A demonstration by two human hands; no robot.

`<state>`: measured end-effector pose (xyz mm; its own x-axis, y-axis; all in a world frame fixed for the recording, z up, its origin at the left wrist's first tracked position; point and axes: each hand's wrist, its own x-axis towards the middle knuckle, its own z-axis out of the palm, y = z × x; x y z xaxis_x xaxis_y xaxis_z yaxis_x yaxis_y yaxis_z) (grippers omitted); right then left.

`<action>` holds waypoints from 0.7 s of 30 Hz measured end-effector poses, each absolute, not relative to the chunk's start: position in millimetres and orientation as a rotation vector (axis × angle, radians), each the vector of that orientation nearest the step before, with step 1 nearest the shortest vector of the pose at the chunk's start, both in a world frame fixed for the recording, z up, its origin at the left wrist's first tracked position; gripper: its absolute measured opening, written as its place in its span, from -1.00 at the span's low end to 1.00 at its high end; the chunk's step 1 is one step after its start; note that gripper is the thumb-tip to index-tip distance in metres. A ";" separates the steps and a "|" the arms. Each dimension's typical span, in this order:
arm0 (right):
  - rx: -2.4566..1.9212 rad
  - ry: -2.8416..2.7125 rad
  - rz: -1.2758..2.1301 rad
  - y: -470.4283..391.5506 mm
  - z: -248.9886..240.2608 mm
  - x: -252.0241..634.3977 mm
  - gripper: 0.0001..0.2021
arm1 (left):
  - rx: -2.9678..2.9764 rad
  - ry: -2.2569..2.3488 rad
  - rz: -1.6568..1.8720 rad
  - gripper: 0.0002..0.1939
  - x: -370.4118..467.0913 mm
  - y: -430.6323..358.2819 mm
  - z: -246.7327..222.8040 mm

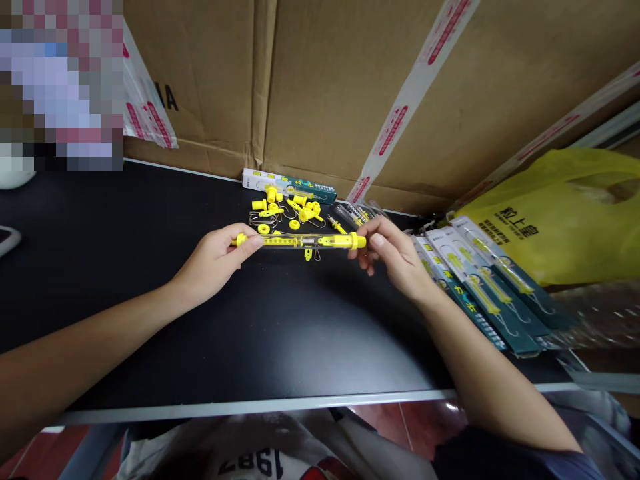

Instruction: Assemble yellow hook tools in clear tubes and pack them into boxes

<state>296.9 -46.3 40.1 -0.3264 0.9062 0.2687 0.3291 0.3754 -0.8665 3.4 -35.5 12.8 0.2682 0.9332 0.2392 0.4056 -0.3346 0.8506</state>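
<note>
A clear tube with yellow ends and a yellow scale inside (285, 241) is held level above the black table. My left hand (223, 257) pinches its left end between thumb and fingers. At the right end, my right hand (387, 253) has its thumb and fingers closed round the yellow cap. Just behind the tube lie loose yellow plastic parts (300, 200) and metal hooks. A small yellow piece (309, 254) shows below the tube, near a wire loop (317, 255). Several clear tubes (357, 215) rest behind my right hand.
A flat printed box (290, 185) stands at the back against large cardboard boxes (330, 87). Several boxed packs (480, 287) lie at the right, beside a yellow plastic bag (565, 220). The black table (280, 347) has a pale front edge. A white object (7, 239) sits far left.
</note>
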 end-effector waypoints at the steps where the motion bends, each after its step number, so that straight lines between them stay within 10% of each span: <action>1: -1.070 -1.844 0.935 -46.7 40.3 296.7 -0.74 | 1.873 1.211 1.006 -0.66 3.3 -35.3 12.6; 21: -1.077 -1.842 0.985 -47.8 37.5 293.4 -0.67 | 1.889 1.210 1.008 -0.67 3.4 -36.1 14.0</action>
<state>293.4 -47.8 37.5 -0.3452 0.9098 0.2304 0.3131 0.3431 -0.8856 3.4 -36.1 14.0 0.2720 0.9296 0.2486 0.4127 -0.3461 0.8426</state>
